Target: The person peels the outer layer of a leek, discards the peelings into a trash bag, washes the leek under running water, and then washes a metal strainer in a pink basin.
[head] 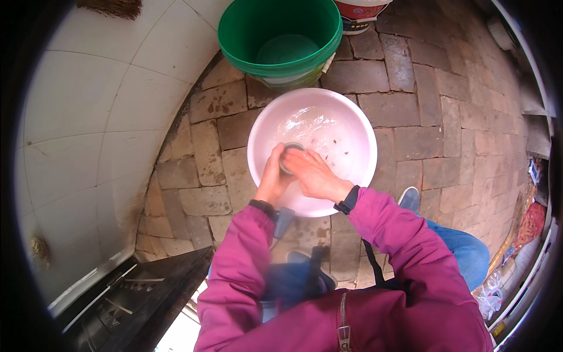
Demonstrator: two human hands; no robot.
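A pink plastic basin [367, 132] stands on the brick floor in front of me, with water and a few small dark bits in it. Over its near left part, my left hand [272, 174] holds a small round cup or bowl [294, 145] by its side, with the mouth facing up toward me. My right hand [317, 176] lies across that vessel, its fingers reaching into or over the mouth. The fingertips and most of the vessel's wall are hidden, so its exact kind is unclear.
Just beyond the basin stands a green plastic bucket [281, 72]. A red and white bucket [360, 17] is behind it. White wall tiles [83, 97] rise on the left, above a dark panel [149, 299]. Clutter with a plastic bag [489, 295] lines the right edge.
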